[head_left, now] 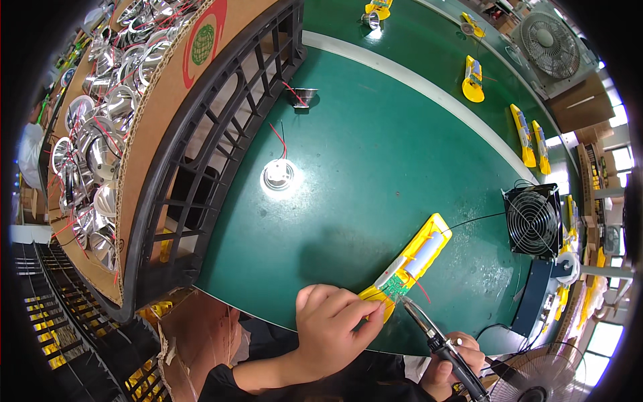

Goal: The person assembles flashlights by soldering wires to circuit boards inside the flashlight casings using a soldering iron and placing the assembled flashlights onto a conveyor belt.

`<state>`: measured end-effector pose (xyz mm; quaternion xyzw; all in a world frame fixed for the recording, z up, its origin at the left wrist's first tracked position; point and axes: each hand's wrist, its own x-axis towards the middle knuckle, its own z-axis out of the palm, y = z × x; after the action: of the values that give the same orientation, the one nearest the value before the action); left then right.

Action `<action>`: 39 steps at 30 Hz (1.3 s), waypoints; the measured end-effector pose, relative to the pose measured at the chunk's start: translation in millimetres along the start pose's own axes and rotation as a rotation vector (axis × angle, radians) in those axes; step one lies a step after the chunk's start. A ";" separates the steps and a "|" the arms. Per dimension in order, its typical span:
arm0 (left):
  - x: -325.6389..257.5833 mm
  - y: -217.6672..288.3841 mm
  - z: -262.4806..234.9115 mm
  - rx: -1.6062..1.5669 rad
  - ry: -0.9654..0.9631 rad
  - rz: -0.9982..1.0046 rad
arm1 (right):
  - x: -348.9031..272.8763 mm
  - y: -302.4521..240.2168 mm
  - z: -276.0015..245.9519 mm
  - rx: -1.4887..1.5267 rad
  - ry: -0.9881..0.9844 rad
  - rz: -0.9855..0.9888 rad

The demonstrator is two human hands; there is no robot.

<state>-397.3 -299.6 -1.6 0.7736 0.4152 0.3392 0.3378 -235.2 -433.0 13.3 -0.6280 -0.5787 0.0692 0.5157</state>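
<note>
A yellow plastic torch casing point(436, 224) lies slantwise near the table's front edge. It bears a blue-grey cylindrical battery point(423, 253) and a small green circuit board point(395, 287), with a loose red wire beside the board. My left hand point(335, 328) is closed in a pinch at the casing's lower end; thin dark wires run near the fingertips, but what they grip is hidden. In my right hand point(462, 362) is a soldering iron point(439, 343), its tip at the board's edge. Further off lie a silvery lamp reflector point(277, 175) with wires and another reflector point(305, 98).
At left, a black plastic crate point(144, 221) stands beside a cardboard box point(157, 120) heaped with wired reflectors. A small black fan point(532, 220) and a dark blue box-shaped unit point(534, 298) stand at right. Beyond a pale rail point(402, 70), several yellow casings point(473, 80) lie on a green strip.
</note>
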 end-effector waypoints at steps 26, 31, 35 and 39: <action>-0.6 -0.4 3.2 0.010 0.029 0.011 | -3.9 0.6 8.9 -0.037 0.128 0.068; 1.9 -0.7 4.2 -0.006 0.087 0.048 | -3.5 2.5 9.0 -0.004 0.167 0.019; 1.8 -0.6 3.7 -0.007 0.080 0.050 | -6.4 4.2 10.4 -0.001 0.214 -0.014; 0.1 -0.2 4.3 0.002 0.097 0.054 | -11.8 3.8 8.8 -0.006 0.291 -0.042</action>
<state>-393.9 -300.5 -4.1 0.7674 0.4106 0.3849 0.3071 -242.6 -436.7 0.5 -0.6205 -0.5112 -0.0351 0.5937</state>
